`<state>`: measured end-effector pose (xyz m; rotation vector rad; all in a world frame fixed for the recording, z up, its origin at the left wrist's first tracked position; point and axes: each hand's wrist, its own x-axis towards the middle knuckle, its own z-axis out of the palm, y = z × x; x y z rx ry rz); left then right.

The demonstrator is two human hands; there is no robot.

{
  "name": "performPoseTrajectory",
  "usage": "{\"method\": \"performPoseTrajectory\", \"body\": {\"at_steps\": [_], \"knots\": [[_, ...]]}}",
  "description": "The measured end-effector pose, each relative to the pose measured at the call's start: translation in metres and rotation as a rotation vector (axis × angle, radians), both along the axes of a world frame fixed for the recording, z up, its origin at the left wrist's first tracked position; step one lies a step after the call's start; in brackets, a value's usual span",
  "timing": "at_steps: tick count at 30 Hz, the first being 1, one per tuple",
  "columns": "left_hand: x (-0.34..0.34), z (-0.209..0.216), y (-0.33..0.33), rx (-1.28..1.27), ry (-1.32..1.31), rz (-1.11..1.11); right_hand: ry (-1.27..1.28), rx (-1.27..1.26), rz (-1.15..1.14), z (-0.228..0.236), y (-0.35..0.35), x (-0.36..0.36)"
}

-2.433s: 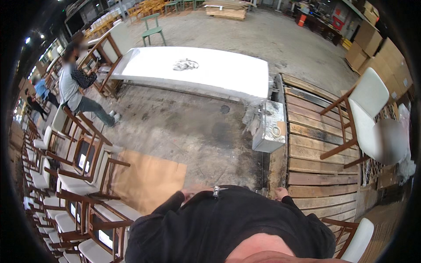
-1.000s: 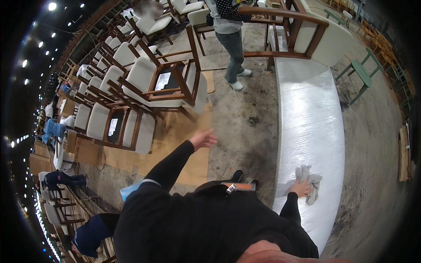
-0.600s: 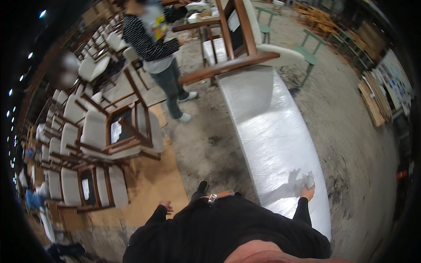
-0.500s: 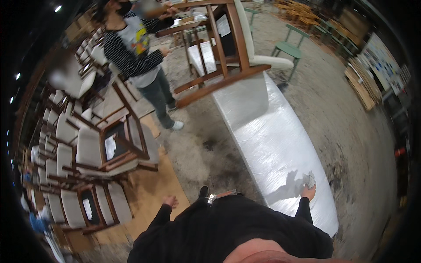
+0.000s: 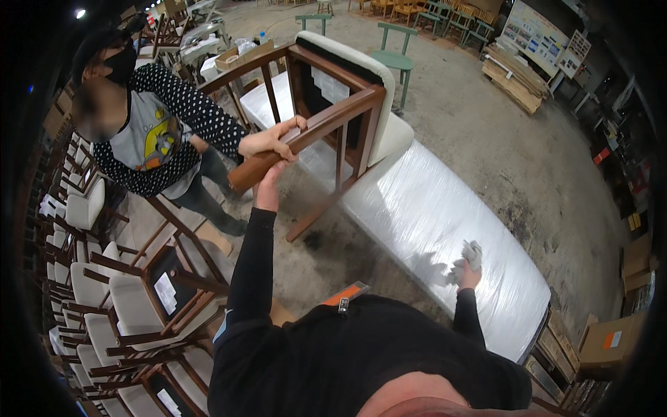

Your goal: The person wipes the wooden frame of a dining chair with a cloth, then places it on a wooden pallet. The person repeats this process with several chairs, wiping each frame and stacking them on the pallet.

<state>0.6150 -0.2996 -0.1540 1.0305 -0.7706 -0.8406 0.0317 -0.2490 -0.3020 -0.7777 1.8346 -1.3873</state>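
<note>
A brown wooden chair with pale upholstery is tipped on its side, its dark underside turned towards the left. My left hand is closed around the end of one of its legs. Just above it, a co-worker's hand grips the same leg. The pale padding overlaps the far part of a long plastic-wrapped slab; I cannot tell whether it rests there. Over the slab's near part, my right hand is closed on a crumpled grey cloth.
The co-worker stands at the left, beside the tipped chair. Stacked pale-seated chairs fill the left side. A green chair stands beyond the slab. Flat boards lie at the far right, and a cardboard box is at the near right.
My left hand has risen from my side and taken hold of the chair leg. The chair has come lower and nearer. My right hand stays over the slab with the cloth.
</note>
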Motion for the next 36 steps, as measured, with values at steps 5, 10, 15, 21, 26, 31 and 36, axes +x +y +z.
{"method": "performPoseTrajectory", "body": {"at_steps": [5,10,15,21,26,31,36], "knots": [[-0.006,-0.009,-0.014,0.073,-0.009,0.021,-0.356,-0.256,0.493,0.091,-0.096,0.151],[0.074,-0.016,-0.020,0.221,-0.216,-0.456,-0.621,-0.262,0.623,0.194,-0.178,0.292],[0.205,0.026,-0.073,0.369,-0.519,0.209,-0.861,0.052,0.699,0.222,-0.227,0.384],[0.308,0.135,-0.169,-0.210,-2.109,0.532,-0.899,-0.100,0.518,0.218,-0.241,0.425],[0.312,0.188,-0.222,0.923,-1.139,-0.512,-0.636,-0.219,0.408,0.216,-0.232,0.423],[0.300,0.183,-0.173,0.849,-0.990,-0.760,-0.511,-0.326,0.184,0.210,-0.246,0.382],[0.243,0.151,-0.096,0.601,-0.792,-0.554,-0.645,-0.291,0.448,0.216,-0.232,0.275]]}}
